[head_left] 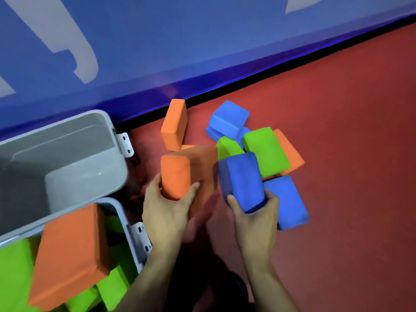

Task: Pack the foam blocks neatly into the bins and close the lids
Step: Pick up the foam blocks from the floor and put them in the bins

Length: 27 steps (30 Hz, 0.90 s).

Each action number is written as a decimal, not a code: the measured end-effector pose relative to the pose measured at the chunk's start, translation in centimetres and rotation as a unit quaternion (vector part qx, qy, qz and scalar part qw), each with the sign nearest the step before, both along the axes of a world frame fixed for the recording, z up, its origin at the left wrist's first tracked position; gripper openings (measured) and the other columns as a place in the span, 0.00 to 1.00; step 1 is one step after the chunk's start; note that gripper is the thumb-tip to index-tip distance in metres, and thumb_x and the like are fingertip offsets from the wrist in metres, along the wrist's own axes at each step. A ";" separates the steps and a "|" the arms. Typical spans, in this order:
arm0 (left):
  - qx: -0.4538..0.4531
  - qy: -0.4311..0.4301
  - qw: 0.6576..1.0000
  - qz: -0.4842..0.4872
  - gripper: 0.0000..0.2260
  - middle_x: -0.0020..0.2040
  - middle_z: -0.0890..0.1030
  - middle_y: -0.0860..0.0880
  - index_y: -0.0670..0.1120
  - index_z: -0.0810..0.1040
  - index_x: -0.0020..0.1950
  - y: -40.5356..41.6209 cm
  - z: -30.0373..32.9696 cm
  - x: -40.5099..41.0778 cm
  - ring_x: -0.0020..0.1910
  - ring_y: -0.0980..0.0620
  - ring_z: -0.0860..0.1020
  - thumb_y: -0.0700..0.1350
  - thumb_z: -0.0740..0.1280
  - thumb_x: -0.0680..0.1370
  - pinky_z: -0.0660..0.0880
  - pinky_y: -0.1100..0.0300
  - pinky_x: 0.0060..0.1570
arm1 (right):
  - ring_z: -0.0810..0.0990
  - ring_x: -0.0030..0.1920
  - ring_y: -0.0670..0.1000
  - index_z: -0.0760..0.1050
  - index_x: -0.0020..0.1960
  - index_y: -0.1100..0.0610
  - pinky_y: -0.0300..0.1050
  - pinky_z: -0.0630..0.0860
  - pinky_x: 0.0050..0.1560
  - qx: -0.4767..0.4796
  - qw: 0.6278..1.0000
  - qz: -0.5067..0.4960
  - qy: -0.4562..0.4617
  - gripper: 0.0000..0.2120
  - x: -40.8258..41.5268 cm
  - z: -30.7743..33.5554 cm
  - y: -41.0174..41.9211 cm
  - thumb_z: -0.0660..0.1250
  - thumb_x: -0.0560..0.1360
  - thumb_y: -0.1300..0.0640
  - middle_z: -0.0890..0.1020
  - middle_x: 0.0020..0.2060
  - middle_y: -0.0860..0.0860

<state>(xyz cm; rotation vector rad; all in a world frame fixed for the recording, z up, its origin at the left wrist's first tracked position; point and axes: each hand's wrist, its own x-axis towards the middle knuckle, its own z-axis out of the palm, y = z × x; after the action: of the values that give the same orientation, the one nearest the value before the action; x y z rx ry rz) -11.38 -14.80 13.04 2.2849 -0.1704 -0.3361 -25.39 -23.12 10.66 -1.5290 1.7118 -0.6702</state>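
My left hand [166, 212] grips the near end of an orange foam block [184, 174], lifted off the red floor. Beside it my right hand [252, 219] grips a blue foam block [242, 181] by its near end. Behind them lies a loose pile: a green block [265, 149], a second green one [228, 147], blue blocks [229, 119], an orange block [290, 152] and a flat blue block [288, 201]. Another orange block [174, 124] stands upright near the wall. At left, an empty grey bin [117, 163] stands open; the nearer grey bin [131, 242] holds an orange block [69, 251] and green blocks [13, 266].
A blue padded wall [202, 41] runs along the back, meeting the red floor [349, 109]. White latches [125, 143] stick out from the bins' right ends. No lids are in view.
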 end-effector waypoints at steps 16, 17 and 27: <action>0.023 0.026 0.988 0.153 0.38 0.57 0.82 0.55 0.56 0.75 0.65 11.2 32.5 15.2 0.55 0.52 0.82 0.78 0.70 0.63 0.80 0.49 0.54 | 0.78 0.48 0.55 0.72 0.59 0.56 0.46 0.71 0.45 0.008 0.948 0.315 0.031 0.29 17.5 35.6 2.1 0.82 0.64 0.50 0.75 0.45 0.46; 0.025 0.028 0.986 0.164 0.39 0.55 0.83 0.55 0.56 0.76 0.64 12.3 33.5 16.1 0.54 0.52 0.82 0.79 0.69 0.62 0.80 0.49 0.53 | 0.79 0.48 0.55 0.73 0.59 0.57 0.45 0.70 0.45 0.009 0.943 0.330 0.035 0.30 18.8 36.6 2.5 0.82 0.64 0.50 0.76 0.46 0.47; 0.064 0.000 0.974 0.219 0.38 0.59 0.81 0.51 0.54 0.75 0.68 21.1 32.3 26.6 0.58 0.48 0.80 0.76 0.69 0.66 0.79 0.47 0.54 | 0.80 0.55 0.55 0.71 0.61 0.52 0.52 0.78 0.50 0.015 0.884 0.460 0.080 0.34 31.8 33.8 6.1 0.79 0.64 0.38 0.80 0.54 0.48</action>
<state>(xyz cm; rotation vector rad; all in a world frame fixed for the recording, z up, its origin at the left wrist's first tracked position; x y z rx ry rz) 15.26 6.33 45.34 2.3701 0.3619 -0.1176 6.41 -17.05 44.45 -2.1463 0.8815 -0.0109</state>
